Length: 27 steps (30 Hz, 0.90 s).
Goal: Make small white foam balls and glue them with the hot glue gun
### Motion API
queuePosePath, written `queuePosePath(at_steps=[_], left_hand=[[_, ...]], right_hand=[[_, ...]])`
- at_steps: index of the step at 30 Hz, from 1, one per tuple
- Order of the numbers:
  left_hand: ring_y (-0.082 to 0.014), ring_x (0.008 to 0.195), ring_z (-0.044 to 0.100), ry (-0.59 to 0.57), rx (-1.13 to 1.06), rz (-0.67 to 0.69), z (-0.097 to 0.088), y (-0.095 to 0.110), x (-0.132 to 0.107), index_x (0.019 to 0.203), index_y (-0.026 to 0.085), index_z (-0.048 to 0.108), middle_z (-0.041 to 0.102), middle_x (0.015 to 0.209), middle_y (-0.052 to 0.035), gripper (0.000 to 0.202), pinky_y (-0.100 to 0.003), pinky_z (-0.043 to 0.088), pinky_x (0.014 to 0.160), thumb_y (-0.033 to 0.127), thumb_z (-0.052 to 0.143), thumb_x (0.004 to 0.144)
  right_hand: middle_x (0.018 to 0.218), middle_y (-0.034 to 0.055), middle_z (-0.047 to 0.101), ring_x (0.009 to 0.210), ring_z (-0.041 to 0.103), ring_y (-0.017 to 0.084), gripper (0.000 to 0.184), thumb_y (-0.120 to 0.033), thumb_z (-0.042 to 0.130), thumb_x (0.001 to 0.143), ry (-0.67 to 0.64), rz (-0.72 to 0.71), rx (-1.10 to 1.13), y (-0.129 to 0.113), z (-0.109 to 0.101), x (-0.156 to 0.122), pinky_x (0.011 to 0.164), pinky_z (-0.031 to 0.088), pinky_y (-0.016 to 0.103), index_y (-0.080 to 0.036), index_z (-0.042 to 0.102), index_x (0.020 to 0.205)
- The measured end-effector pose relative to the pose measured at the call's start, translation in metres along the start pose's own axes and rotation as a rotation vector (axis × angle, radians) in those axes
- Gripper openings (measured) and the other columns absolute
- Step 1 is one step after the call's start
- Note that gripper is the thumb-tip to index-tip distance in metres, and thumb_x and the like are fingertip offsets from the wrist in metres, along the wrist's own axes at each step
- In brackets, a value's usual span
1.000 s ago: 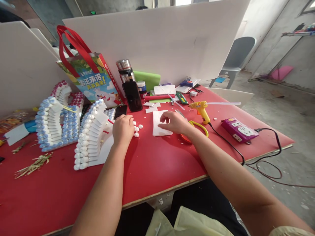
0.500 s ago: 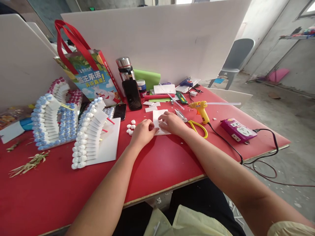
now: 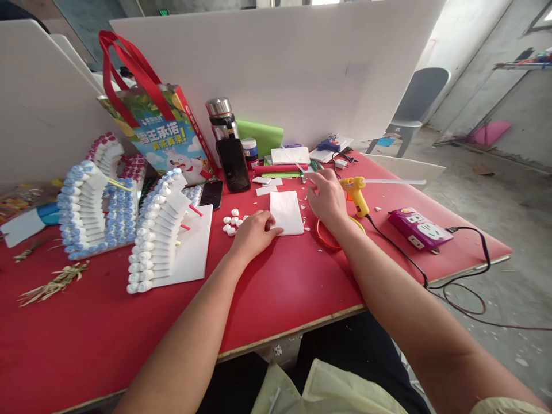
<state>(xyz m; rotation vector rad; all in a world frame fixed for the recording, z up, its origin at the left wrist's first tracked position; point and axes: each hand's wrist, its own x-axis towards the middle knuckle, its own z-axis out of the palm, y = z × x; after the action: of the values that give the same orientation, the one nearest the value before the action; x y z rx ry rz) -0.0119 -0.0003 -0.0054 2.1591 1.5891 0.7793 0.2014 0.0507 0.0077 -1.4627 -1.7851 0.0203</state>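
My left hand (image 3: 254,233) has its fingers curled, thumb and fingertips at the lower left edge of a white folded paper sheet (image 3: 287,213) lying flat on the table. My right hand (image 3: 326,198) hovers off the paper's right side, fingers apart and partly bent, over the yellow-handled scissors (image 3: 361,225). The scissors' blades are hidden beneath it. Beyond its fingertips lies a green utility knife (image 3: 316,165), partly covered. Small white rolled pieces (image 3: 231,232) lie beside my left hand. A yellow glue gun (image 3: 356,192) stands right of my right hand.
White fan-shaped work (image 3: 149,247) and blue-and-white fan-shaped work (image 3: 80,213) stand at left. Behind are a printed bag (image 3: 172,138), a thermos (image 3: 219,112) and a phone (image 3: 233,164). A purple power strip (image 3: 416,227) with trailing cords sits near the table's right edge.
My right hand has left the paper and moved right and up, over the scissors. The paper's whole face now shows. My left hand stays at its left edge.
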Motion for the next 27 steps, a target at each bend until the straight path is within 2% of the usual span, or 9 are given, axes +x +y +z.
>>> queuePosePath(at_steps=[3, 6, 10, 13, 18, 23, 27], left_hand=[[-0.021, 0.072, 0.061, 0.143, -0.029, 0.008, -0.003, -0.003, 0.001, 0.082, 0.022, 0.062, 0.068, 0.08, -0.0046, 0.009, -0.031, 0.04, 0.065, 0.028, 0.06, 0.088], [-0.0198, 0.072, 0.062, 0.295, -0.088, 0.006, -0.007, -0.006, 0.001, 0.091, 0.022, 0.064, 0.069, 0.079, -0.0035, 0.013, -0.03, 0.042, 0.069, 0.023, 0.051, 0.092], [-0.0187, 0.072, 0.063, 0.369, -0.16, 0.0, -0.009, -0.006, 0.001, 0.098, 0.021, 0.065, 0.068, 0.078, -0.0035, 0.017, -0.028, 0.044, 0.071, 0.024, 0.049, 0.092], [-0.0185, 0.072, 0.063, 0.371, -0.17, 0.01, -0.008, -0.004, 0.001, 0.097, 0.021, 0.065, 0.067, 0.077, -0.0034, 0.016, -0.028, 0.045, 0.071, 0.025, 0.05, 0.093], [-0.0175, 0.067, 0.061, 0.375, -0.168, 0.008, -0.008, -0.002, 0.001, 0.089, 0.021, 0.063, 0.066, 0.071, -0.0024, 0.014, -0.027, 0.045, 0.068, 0.028, 0.051, 0.093], [-0.0167, 0.064, 0.06, 0.353, -0.174, 0.013, -0.006, -0.003, 0.001, 0.088, 0.021, 0.063, 0.066, 0.071, -0.002, 0.016, -0.027, 0.044, 0.067, 0.032, 0.052, 0.094], [-0.0165, 0.064, 0.06, 0.34, -0.163, 0.019, -0.005, -0.005, 0.001, 0.089, 0.021, 0.063, 0.067, 0.072, -0.0021, 0.016, -0.027, 0.044, 0.067, 0.033, 0.053, 0.093]], right_hand=[[0.098, 0.007, 0.067, 0.083, 0.061, 0.019, 0.025, -0.012, 0.052, 0.085, -0.172, -0.078, 0.204, -0.01, 0.006, -0.005, 0.078, 0.046, 0.03, -0.018, 0.073, 0.098], [0.089, 0.0042, 0.067, 0.075, 0.059, 0.015, 0.013, -0.019, 0.06, 0.082, -0.422, -0.165, 0.318, -0.027, 0.012, -0.015, 0.073, 0.044, 0.026, -0.018, 0.071, 0.09], [0.094, 0.0057, 0.065, 0.074, 0.057, 0.015, 0.019, -0.028, 0.07, 0.076, -0.636, -0.222, 0.203, -0.043, 0.014, -0.024, 0.065, 0.039, 0.025, -0.017, 0.067, 0.091], [0.093, 0.007, 0.064, 0.072, 0.056, 0.016, 0.017, -0.028, 0.069, 0.077, -0.682, -0.236, 0.088, -0.043, 0.014, -0.025, 0.064, 0.037, 0.025, -0.016, 0.065, 0.087], [0.087, 0.0051, 0.063, 0.075, 0.057, 0.015, 0.004, -0.019, 0.061, 0.081, -0.683, -0.286, 0.108, -0.036, 0.015, -0.022, 0.069, 0.038, 0.024, -0.017, 0.064, 0.08], [0.093, 0.0061, 0.063, 0.073, 0.055, 0.015, 0.01, -0.024, 0.065, 0.078, -0.677, -0.277, 0.085, -0.039, 0.013, -0.023, 0.067, 0.038, 0.025, -0.017, 0.065, 0.085], [0.094, 0.0062, 0.063, 0.072, 0.055, 0.014, 0.007, -0.02, 0.06, 0.08, -0.695, -0.319, 0.082, -0.04, 0.013, -0.024, 0.068, 0.038, 0.025, -0.017, 0.065, 0.083]])
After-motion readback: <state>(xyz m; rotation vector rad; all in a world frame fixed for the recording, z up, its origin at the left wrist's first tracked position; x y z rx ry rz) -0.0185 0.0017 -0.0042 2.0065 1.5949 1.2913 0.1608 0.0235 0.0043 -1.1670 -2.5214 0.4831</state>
